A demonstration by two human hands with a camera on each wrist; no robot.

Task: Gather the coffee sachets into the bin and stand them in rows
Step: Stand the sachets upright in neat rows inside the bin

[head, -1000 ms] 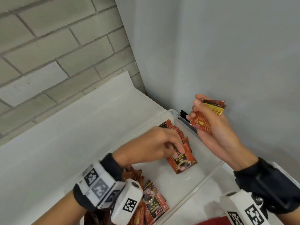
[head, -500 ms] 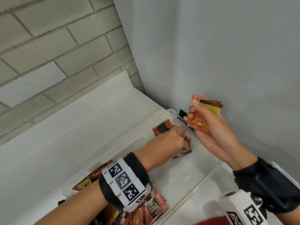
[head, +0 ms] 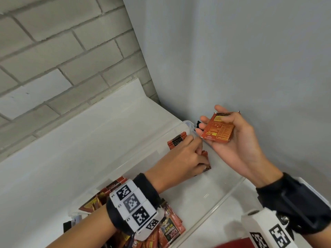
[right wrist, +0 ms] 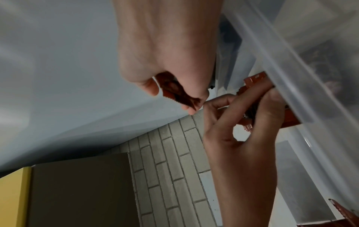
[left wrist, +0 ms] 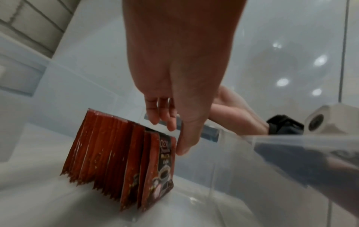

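Within the last second the left hand [head: 180, 159] had stood its red foil coffee sachet against the upright row of sachets [left wrist: 120, 155] in the clear plastic bin [head: 231, 192], fingers relaxed on it. The right hand [head: 231, 140] gripped the next sachet [head: 217, 130] above the rim.

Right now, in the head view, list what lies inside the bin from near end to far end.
Loose heap of sachets → bare bin floor → left hand on the standing sachets → row of standing sachets near the far wall.
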